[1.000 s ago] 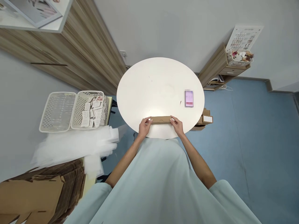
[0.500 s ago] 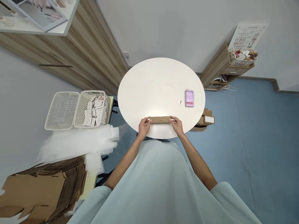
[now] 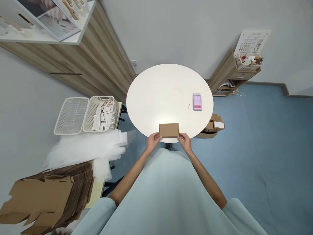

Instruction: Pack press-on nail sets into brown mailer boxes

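A closed brown cardboard box (image 3: 169,130) lies at the near edge of the white oval table (image 3: 151,94), its broad face turned up. My left hand (image 3: 153,141) grips its left end near the front corner, fingers closed on it. At the opposite end my right hand (image 3: 185,142) holds the right front corner in the same way. A blurred pink and purple item (image 3: 197,102) lies farther off on the table's right side, apart from both hands. A small dark mark or scrap (image 3: 189,106) sits beside it.
To the left are an open white plastic basket (image 3: 86,125) of small packets, white packing sheets (image 3: 83,147) and a stack of flattened cardboard boxes (image 3: 41,199). More brown boxes (image 3: 212,126) stand on the floor at right. A wooden cabinet (image 3: 223,73) stands by the wall.
The box has tipped from showing its narrow side to showing its broad face, and sits slightly nearer to me. Both hands have moved down with it. The camera view has shifted a little.
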`<action>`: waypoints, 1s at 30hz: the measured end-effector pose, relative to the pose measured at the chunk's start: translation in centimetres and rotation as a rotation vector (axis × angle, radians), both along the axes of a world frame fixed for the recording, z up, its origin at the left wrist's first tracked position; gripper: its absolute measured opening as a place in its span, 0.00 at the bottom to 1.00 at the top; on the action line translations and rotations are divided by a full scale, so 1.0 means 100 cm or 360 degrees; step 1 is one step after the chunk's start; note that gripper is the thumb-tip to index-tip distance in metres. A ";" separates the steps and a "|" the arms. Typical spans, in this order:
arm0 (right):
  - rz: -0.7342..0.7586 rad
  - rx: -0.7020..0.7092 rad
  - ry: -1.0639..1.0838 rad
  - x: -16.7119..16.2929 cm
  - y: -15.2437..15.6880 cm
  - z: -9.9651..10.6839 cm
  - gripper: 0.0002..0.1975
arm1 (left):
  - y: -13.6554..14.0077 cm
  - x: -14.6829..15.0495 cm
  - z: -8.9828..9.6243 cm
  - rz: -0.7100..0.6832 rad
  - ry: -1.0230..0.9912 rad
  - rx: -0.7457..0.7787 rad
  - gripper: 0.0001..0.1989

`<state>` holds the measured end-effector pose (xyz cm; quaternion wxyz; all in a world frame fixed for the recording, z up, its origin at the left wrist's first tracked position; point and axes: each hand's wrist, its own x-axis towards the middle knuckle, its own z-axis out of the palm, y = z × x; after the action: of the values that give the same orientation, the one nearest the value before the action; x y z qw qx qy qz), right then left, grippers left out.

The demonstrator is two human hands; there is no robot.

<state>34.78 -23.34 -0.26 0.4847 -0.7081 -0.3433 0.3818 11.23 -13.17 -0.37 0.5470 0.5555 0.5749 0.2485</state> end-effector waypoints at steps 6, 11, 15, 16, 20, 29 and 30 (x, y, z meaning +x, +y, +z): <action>-0.0107 -0.0064 0.0030 -0.011 -0.019 -0.005 0.27 | -0.020 0.000 0.001 0.0094 0.0109 0.0003 0.18; -0.0101 -0.0026 0.0045 -0.017 -0.044 0.009 0.27 | -0.050 -0.008 0.014 0.0177 -0.0038 -0.0010 0.17; -0.0214 -0.0092 0.0272 -0.017 -0.076 0.022 0.31 | -0.083 -0.005 0.019 0.0177 -0.0207 -0.0101 0.20; -0.0262 -0.0117 0.0352 -0.015 -0.085 0.025 0.32 | -0.091 -0.002 0.020 0.0170 -0.0258 -0.0125 0.20; -0.0434 -0.0169 0.0499 -0.002 -0.122 0.034 0.32 | -0.123 0.014 0.019 0.0132 -0.0388 -0.0229 0.20; -0.0564 -0.0178 0.0553 0.044 -0.162 0.036 0.30 | -0.145 0.055 0.025 -0.0119 -0.0172 -0.0186 0.18; -0.0589 -0.0171 0.0559 0.051 -0.163 0.034 0.30 | -0.143 0.064 0.026 -0.0141 -0.0158 -0.0139 0.17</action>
<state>39.92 -39.65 3.15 0.5602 -0.7065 -0.0977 0.4213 17.62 -27.47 2.22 0.6091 0.5430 0.5322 0.2258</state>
